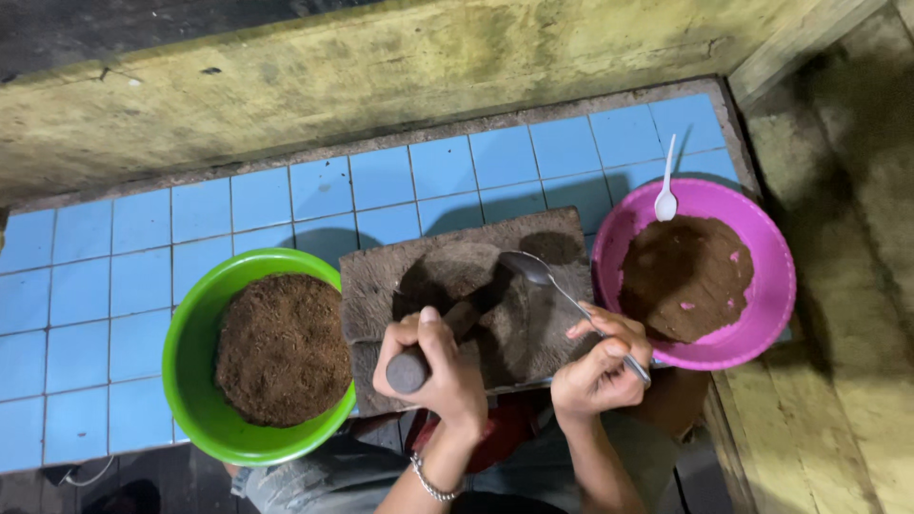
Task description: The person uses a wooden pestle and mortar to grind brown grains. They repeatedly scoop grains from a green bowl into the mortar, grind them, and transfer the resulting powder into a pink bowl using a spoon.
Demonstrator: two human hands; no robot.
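Pestle [440, 340] sits in the left grip [433, 366], fingers wrapped tight round its butt end, head angled away and down onto the grinding slab [476, 286]. Spoon [562, 290] is in the right grip [598, 366], clamped on the handle, bowl reaching forward onto the slab just right of the pestle head.

Doing this step well, my read:
- Keep the pestle head flat on the slab's worn hollow, push from the wrist, don't let it ride up the edge.
- Use the spoon bowl to sweep material back under the pestle head; keep it clear of the stroke so metal doesn't hit stone.
- Slab looks propped over the lap and the tiled bench [143, 276] edge, so press straight down, not sideways, or it could shift.

Layout relative to grips:
- Green bowl [195, 328] of dry brown grounds: just left of the left grip, touching the slab edge.
- Pink bowl [766, 276] of darker brown paste: right of and beyond the right grip, against the slab's right side.
- White spoon [666, 195]: standing in the pink bowl's far rim, well beyond the right grip.

Can't tell how much material is on the slab; it's shadowed.
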